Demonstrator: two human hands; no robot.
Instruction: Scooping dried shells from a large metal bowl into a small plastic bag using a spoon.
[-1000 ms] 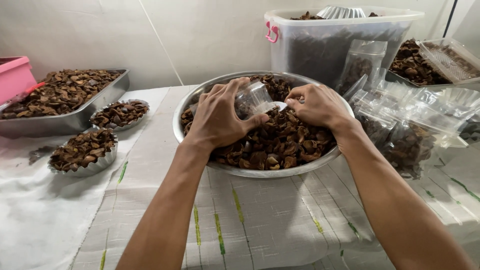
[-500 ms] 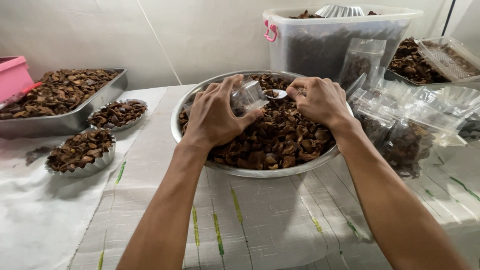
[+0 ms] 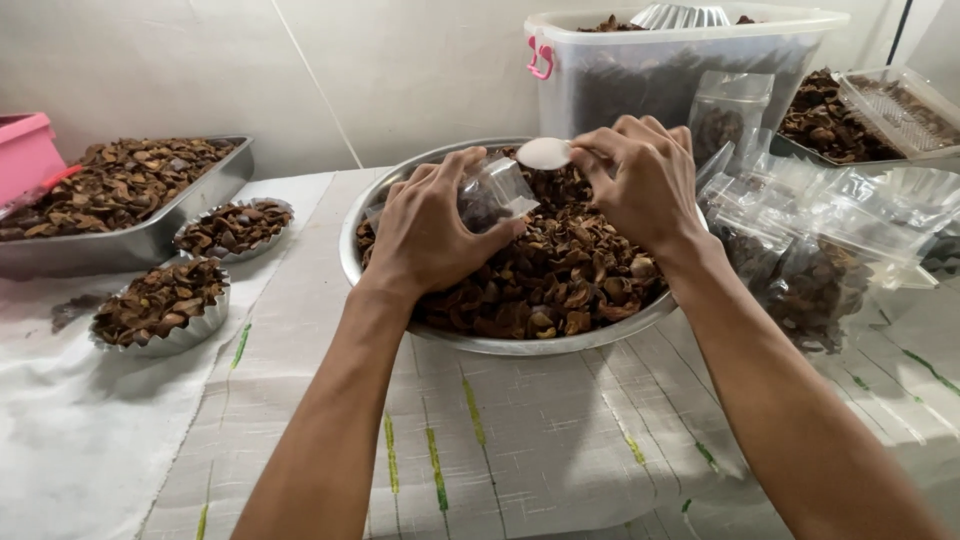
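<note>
Small clear bag [image 3: 495, 192] just over the big metal bowl [image 3: 400, 195] of brown dried pieces looks barely filled, mouth tilted up-right along its long axis, left hand [image 3: 425, 230] curled around it, right hand [image 3: 640, 180] pinching a white spoon [image 3: 545, 153] at its mouth; filled bags [image 3: 800, 260] lie right of the bowl.

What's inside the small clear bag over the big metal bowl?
The clear bag, held by the left hand, shows some dark brown pieces at its bottom. The fingers cover part of it, so how full it is cannot be seen.
</note>
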